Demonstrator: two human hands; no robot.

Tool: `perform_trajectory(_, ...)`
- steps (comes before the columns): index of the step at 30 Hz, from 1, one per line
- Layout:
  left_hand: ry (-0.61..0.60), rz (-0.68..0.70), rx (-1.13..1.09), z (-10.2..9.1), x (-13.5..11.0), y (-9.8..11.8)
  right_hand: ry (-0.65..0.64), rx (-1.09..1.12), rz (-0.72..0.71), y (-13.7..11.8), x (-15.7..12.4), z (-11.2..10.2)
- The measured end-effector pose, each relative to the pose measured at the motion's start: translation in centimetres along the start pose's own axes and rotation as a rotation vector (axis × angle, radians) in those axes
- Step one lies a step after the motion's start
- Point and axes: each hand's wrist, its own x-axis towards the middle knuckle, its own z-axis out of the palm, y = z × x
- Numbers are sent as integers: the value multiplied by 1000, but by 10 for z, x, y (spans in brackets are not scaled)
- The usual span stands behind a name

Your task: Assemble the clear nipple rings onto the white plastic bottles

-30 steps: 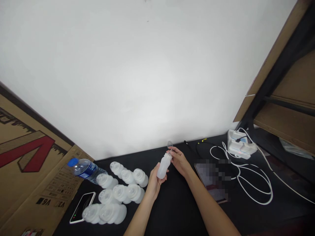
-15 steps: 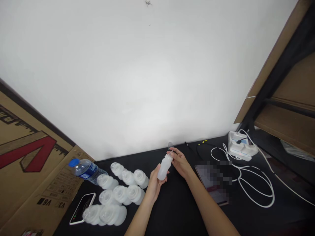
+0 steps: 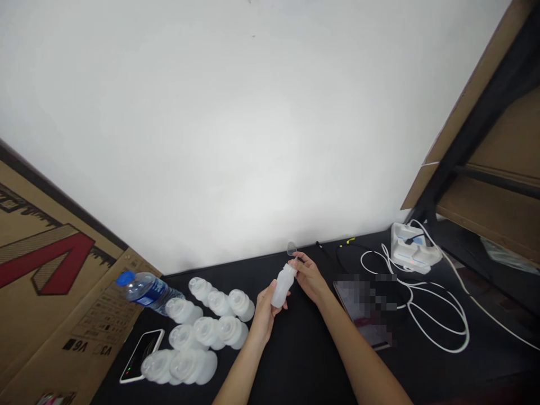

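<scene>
My left hand (image 3: pixel 265 309) is wrapped round the body of a frosted white baby bottle (image 3: pixel 282 287), which leans up and to the right. At the bottle's upper end, my right hand (image 3: pixel 309 274) is closed, its thumb and fingertips at the neck and a small translucent piece on top. That piece is too small to make out clearly. A clear dome cap (image 3: pixel 292 248) shows just beyond the right fingertips, near the wall. To the left of my left hand, several similar bottles with clear caps (image 3: pixel 206 332) stand grouped on the black table (image 3: pixel 304 360).
A water bottle with a blue cap (image 3: pixel 154 291) and a white-edged phone (image 3: pixel 141 357) are at the left, beside a cardboard box (image 3: pixel 63 281). To the right are a dark tablet-like device (image 3: pixel 358 309), partly pixelated, white cables (image 3: pixel 458 309) and a power strip (image 3: pixel 413 247).
Both hands stay on the bottle. The right fingers have shifted slightly at its neck, and the view has tilted a little.
</scene>
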Motion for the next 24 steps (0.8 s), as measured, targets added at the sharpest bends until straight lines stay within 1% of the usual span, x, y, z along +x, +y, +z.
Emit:
perform_trajectory(2, 18, -30, -34, 0, -1, 1, 3, -2, -5, 1, 0, 1)
perform_trajectory(4, 18, -75, -93, 1, -2, 2, -19, -3, -11, 0, -2, 2)
perform_trajectory(9, -80, -191, -264, 1, -5, 7, -128, 4, 15, -3, -8, 5)
perform_trajectory(12, -125, -306, -360, -3, -5, 9, -174, 0, 23, -4, -10, 5)
perform_trajectory(16, -214, -465, -400, -10, -3, 10, -214, 7, 25, -4, -11, 2)
perform_trajectory(18, -257, -503, -414, -11, -2, 10, -215, 9, 26, -3, -10, 1)
perform_trajectory(20, -280, -509, -437, -11, -2, 9, -193, 10, 30, -3, -8, 0)
perform_trajectory(24, -262, -507, -462, -7, -4, 8, -108, 1, 41, -1, -5, 0)
